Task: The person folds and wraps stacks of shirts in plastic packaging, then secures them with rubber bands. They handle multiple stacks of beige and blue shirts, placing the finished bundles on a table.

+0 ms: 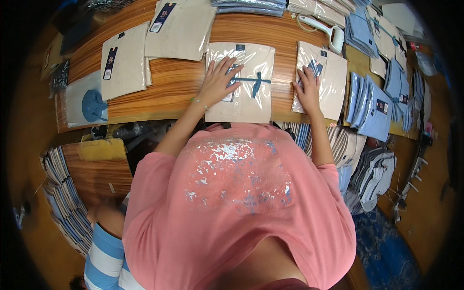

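My left hand (218, 84) lies flat, fingers spread, on the left part of a packed beige shirt (251, 104) at the table's front edge. A teal ribbon (257, 83) tied in a bow crosses this shirt, partly under my fingers. To the right, my right hand (308, 92) rests with its fingers stretched out on a second folded beige shirt (331, 82) in shiny clear plastic. That hand covers part of the shirt's dark printed tag.
More beige shirts (126, 63) with dark tags lie at left, beside a teal ribbon coil (93, 105). A white handled roller (333, 36) lies at back right. Blue packed shirts (374, 108) line the right edge. Someone's striped blue-and-white clothing (106, 253) shows at lower left.
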